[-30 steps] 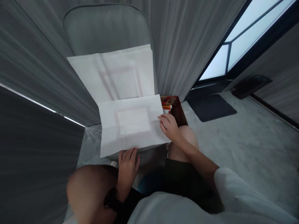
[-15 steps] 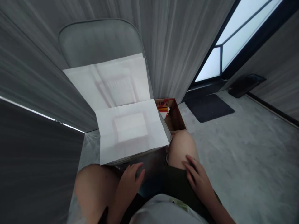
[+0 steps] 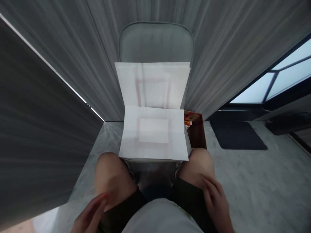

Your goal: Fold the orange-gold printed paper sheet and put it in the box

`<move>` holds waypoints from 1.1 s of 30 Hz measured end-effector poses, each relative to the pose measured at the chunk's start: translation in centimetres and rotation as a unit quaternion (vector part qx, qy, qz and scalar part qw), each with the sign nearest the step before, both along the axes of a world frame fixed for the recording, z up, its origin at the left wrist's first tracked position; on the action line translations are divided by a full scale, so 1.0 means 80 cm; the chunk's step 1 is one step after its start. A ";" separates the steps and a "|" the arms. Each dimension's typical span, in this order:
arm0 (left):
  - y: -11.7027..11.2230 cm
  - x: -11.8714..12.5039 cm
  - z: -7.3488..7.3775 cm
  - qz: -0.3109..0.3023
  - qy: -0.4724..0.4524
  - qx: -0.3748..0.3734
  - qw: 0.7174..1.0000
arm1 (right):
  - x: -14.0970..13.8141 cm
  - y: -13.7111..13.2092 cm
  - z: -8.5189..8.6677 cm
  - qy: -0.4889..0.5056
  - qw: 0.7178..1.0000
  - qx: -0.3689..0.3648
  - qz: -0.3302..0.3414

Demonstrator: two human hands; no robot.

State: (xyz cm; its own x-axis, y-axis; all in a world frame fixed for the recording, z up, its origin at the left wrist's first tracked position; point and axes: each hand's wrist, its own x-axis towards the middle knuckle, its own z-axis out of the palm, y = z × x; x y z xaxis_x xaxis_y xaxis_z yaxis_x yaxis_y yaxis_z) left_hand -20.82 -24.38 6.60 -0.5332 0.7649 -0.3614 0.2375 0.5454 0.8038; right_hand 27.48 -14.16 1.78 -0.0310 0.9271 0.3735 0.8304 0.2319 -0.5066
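A large white folded paper sheet (image 3: 153,129) lies over a grey padded chair (image 3: 155,42), its upper half against the backrest and its lower half on the seat. Faint pink rectangular marks show on both halves. My left hand (image 3: 89,213) hangs beside my left knee (image 3: 113,178) at the bottom edge of the picture, its fingers apart and holding nothing. My right hand (image 3: 215,202) rests against my right thigh just below my right knee (image 3: 198,166), empty. Neither hand touches the paper.
A brown cardboard box (image 3: 196,134) holding orange and red items stands behind the chair's right side, partly hidden by the paper. A dark doormat (image 3: 236,136) lies on the grey floor (image 3: 255,181) to the right. Grey curtains rise behind the chair, with a bright window (image 3: 274,84) at right.
My right hand has left the paper's edge and dropped to my thigh. My left hand has moved out beside my knee. The view has turned, centring the chair.
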 end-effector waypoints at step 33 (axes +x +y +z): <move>0.058 0.058 -0.004 -0.021 -0.006 0.154 0.988 | -0.031 0.028 -0.018 0.028 0.999 -0.006 -0.044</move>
